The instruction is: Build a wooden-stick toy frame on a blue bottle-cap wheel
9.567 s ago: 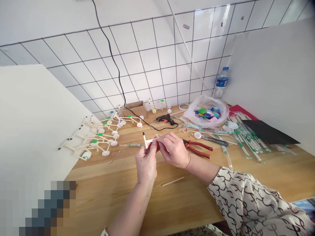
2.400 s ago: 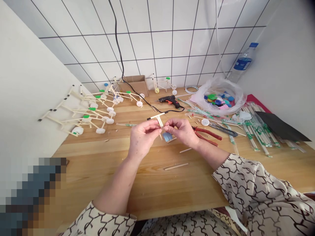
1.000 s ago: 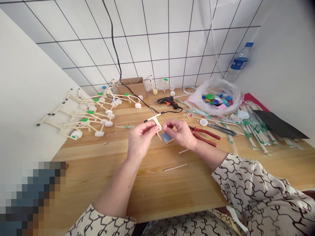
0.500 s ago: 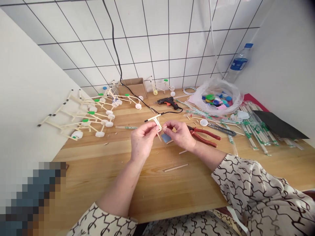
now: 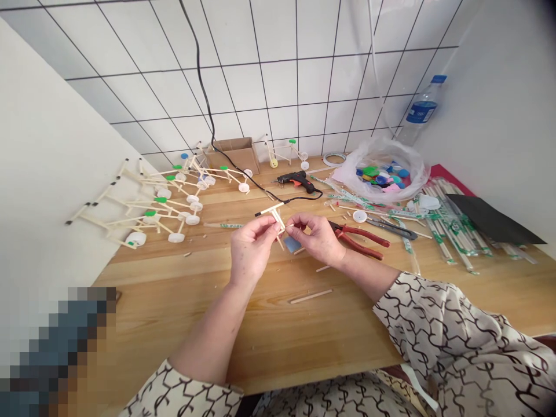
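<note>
Between the fingertips of my left hand (image 5: pixel 252 246) is a small frame of pale wooden sticks (image 5: pixel 273 209), with a black tip at its left end. My right hand (image 5: pixel 319 238) is closed in a pinch at the frame's right side; what its fingertips hold is too small to make out. Just below the fingertips, a small blue piece (image 5: pixel 292 244) lies on the wooden table (image 5: pixel 174 313). Red-handled pliers (image 5: pixel 362 238) lie right beside my right hand. A loose stick (image 5: pixel 311 296) rests nearer to me.
Several stick models with white wheels (image 5: pixel 176 237) stand at the left. Behind my hands are a glue gun (image 5: pixel 296 180) with a black cord and a cardboard box (image 5: pixel 238 155). At the right are a bag of coloured caps (image 5: pixel 354 174), a cutter (image 5: pixel 393 228), wrapped sticks (image 5: pixel 452 223) and a bottle (image 5: pixel 422 112).
My right fingertips have shifted very slightly at the stick frame. My left hand keeps its hold, almost unmoved.
</note>
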`<state>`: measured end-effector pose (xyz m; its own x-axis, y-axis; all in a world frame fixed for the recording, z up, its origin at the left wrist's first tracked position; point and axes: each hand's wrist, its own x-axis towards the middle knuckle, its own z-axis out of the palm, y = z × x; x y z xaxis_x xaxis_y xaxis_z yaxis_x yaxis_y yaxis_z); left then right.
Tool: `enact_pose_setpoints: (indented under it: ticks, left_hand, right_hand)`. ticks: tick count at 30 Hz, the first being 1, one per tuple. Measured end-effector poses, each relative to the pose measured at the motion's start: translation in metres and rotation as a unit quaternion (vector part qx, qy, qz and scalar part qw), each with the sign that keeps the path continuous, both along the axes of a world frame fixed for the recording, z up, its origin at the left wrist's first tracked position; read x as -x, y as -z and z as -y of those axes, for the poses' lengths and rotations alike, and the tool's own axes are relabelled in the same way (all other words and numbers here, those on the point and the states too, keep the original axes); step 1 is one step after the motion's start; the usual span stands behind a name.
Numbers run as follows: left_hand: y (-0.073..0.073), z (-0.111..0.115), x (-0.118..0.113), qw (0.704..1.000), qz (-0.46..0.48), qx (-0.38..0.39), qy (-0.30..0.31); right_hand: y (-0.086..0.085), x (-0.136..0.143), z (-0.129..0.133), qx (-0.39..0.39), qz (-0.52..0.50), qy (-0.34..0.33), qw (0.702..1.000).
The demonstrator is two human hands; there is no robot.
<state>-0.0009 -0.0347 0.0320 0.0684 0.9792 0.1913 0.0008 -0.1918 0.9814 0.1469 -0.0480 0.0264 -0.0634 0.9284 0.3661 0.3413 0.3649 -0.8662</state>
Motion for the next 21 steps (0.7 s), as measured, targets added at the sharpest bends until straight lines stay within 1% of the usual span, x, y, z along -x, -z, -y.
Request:
enact_pose_setpoints:
  ticks: [9,14,21]
  left_hand:
    - [-0.002,0.002,-0.001,1.0,-0.021,0.016,-0.015]
    - [-0.001,0.003,-0.002,0.999,-0.034,0.028,-0.023]
    - [-0.003,0.006,-0.004,0.999,-0.037,0.015,-0.014]
  right_hand:
    - [0.006,0.001,-0.001,-0.01,0.022,0.016,1.0]
    - [0.01,-0.001,-0.002,-0.026,0.058,0.021,0.998]
    - [0.012,-0.001,-0.002,-0.016,0.077,0.02,0.997]
